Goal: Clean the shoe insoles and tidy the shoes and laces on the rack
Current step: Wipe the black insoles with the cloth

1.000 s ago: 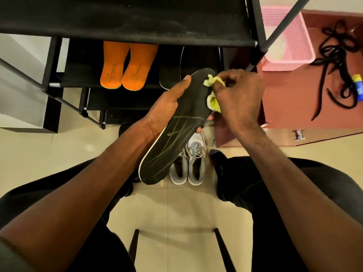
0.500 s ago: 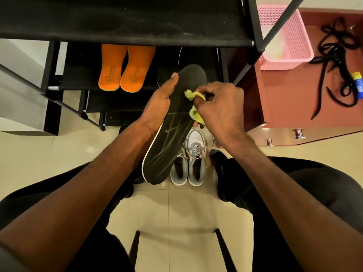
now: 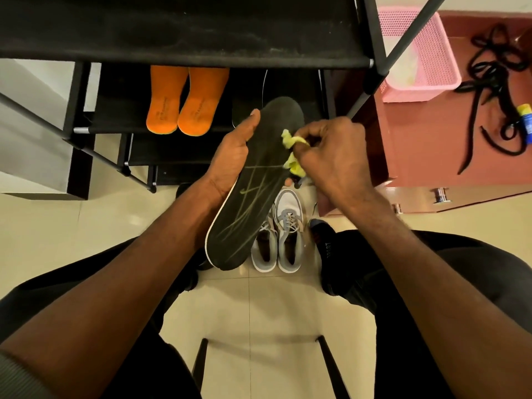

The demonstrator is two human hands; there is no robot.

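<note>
Both hands work one black insole (image 3: 253,197): the left hand (image 3: 230,156) cradles it from beneath, tilted up in front of the shoe rack (image 3: 184,33), so its face is open. The right hand (image 3: 331,156) pinches a yellow cloth (image 3: 292,151) against it to scrub.

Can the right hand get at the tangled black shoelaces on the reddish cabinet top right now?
Probably not yet: the right hand pinches a yellow cloth against the black insole; the laces lie uncovered.

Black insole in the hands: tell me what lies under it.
Under the black foam insole, a pair of grey and white sneakers stands on the cream tiled floor. The insole covers part of the left sneaker; the left hand's fingers behind it are mostly hidden.
</note>
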